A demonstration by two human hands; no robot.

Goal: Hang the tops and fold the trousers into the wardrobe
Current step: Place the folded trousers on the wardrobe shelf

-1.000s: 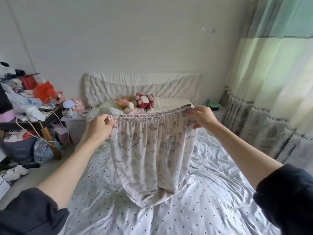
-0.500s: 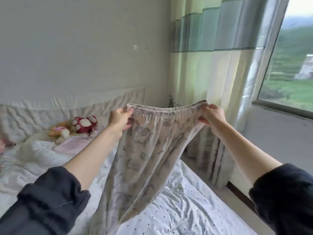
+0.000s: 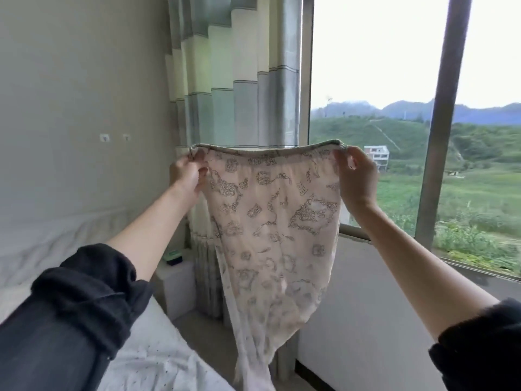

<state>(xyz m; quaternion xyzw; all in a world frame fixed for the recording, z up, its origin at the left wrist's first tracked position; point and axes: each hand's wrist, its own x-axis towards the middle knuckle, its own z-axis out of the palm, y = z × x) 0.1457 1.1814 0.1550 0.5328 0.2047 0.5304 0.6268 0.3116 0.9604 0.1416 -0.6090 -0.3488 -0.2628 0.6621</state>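
Pale patterned trousers hang in the air in front of me, stretched out by their elastic waistband. My left hand pinches the waistband's left end. My right hand pinches its right end at about the same height. The legs hang down together toward the floor between the bed and the wall under the window. Light from the window shines through the thin cloth. No wardrobe or tops are in view.
A bed with a dotted sheet lies at the lower left. A striped curtain hangs behind the trousers, beside a large window. A small white bedside table with a green box stands in the corner.
I have turned right, away from the bed toward the window. Both hands carried the trousers along, lifted off the bed, still holding the waistband stretched.
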